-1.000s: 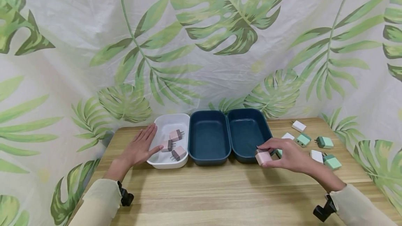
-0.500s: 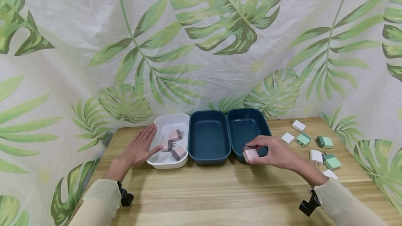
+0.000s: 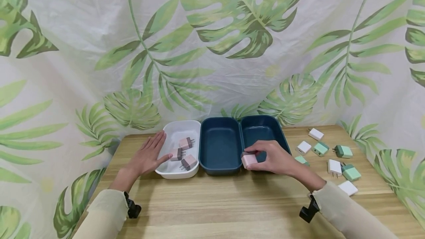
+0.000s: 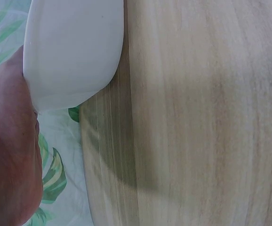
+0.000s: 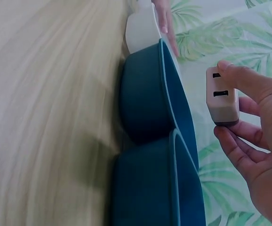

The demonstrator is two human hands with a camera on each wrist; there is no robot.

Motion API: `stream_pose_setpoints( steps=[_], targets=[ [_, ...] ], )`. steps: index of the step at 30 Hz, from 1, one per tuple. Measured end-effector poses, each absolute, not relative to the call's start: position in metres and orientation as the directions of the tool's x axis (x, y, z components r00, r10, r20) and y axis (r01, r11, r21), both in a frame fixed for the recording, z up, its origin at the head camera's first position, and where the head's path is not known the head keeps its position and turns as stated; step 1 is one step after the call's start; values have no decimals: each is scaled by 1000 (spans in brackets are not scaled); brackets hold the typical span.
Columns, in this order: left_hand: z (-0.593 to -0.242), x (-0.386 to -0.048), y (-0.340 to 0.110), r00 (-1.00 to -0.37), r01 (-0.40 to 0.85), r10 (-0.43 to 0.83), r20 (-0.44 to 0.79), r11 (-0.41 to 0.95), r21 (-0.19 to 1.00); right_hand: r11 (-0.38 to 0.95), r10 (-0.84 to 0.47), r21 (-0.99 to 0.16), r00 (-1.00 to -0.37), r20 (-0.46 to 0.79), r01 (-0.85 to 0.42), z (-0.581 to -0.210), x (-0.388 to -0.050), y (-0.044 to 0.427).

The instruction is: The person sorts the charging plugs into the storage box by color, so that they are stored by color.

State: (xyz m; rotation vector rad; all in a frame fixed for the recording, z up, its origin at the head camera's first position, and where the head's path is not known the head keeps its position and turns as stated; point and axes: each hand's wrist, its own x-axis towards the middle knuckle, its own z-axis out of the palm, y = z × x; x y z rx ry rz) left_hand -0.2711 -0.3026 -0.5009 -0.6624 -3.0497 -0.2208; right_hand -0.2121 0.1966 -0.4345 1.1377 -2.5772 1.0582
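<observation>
Between thumb and fingers, my right hand (image 3: 273, 159) pinches a pink charger plug (image 3: 248, 160) with a dark end, above the front of the two dark blue bins. In the right wrist view the charger plug (image 5: 222, 96) shows two port slots. My left hand (image 3: 149, 156) rests with straight fingers on the left rim of the white bin (image 3: 172, 175). Inside that bin lie three pink charger plugs (image 3: 189, 162). The left wrist view shows only part of the left hand (image 4: 11, 146), beside the white bin's outer wall (image 4: 75, 52).
The middle blue bin (image 3: 220, 169) and right blue bin (image 3: 285, 141) stand side by side, right of the white bin. Several green charger plugs (image 3: 351, 172) and white charger plugs (image 3: 316, 134) lie scattered on the right of the wooden table (image 3: 206, 209). A leaf-print cloth (image 3: 186, 54) hangs behind.
My right hand has carried the pink charger plug leftward, from the right blue bin's front right corner to near where the two blue bins meet. My left hand has stayed put.
</observation>
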Motion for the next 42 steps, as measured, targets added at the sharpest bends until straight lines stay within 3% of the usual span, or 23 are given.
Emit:
stream_pose_setpoints(
  steps=[16,42],
  targets=[
    [-499,-270,-302,-910,414,412,43,900,139,416,-616,-604,-700,362,-679,-436,-223,153],
    [-499,-271,-303,-910,415,413,46,900,131,416,-572,-662,-745,342,-623,-453,-247,93]
  ],
)
